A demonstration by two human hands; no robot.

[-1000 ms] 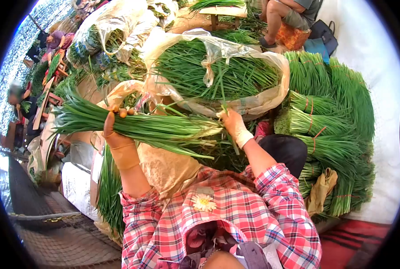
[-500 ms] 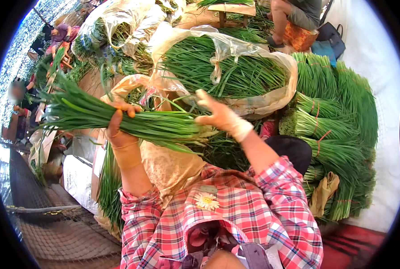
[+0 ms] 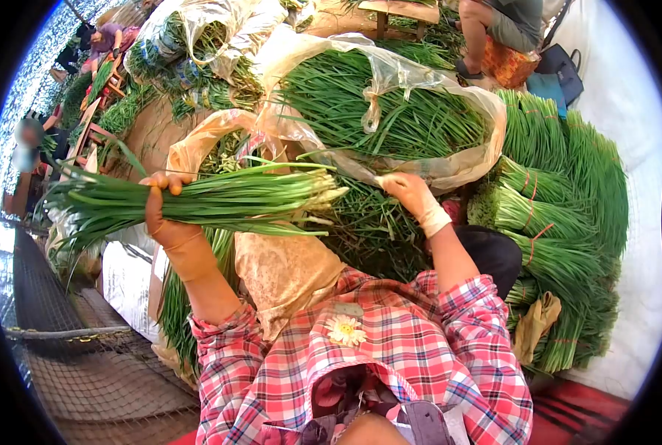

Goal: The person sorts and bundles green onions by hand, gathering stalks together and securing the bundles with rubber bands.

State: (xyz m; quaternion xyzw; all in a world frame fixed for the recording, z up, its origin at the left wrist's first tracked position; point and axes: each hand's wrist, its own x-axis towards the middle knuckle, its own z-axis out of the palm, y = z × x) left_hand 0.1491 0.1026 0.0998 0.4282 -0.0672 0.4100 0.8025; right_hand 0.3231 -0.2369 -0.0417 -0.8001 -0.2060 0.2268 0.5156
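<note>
My left hand (image 3: pixel 170 211) is wrapped round a bunch of garlic chives (image 3: pixel 249 199), held level across my front. Its pale cut ends point right, towards my other hand, and the green tips fan out to the left. My right hand (image 3: pixel 412 197) is apart from the bunch, by the near rim of a clear plastic bag (image 3: pixel 486 159). Its fingers are drawn together in a pinch, and what lies between them is too small to make out. Below that hand is a dark heap of loose leaf scraps (image 3: pixel 379 230). Both hands appear gloved.
Loose chives (image 3: pixel 390 122) fill the plastic bag ahead. Tied bundles (image 3: pixel 546 193) are stacked at my right, beside a white sheet (image 3: pixel 642 311). A tan cloth (image 3: pixel 290 278) covers my lap. Other people sit at the far left and top right; dark netting (image 3: pixel 116 371) lies at lower left.
My right hand has left the cut ends of the bunch and moved right and down, its spread fingers closing. My left hand has shifted left with the chives.
</note>
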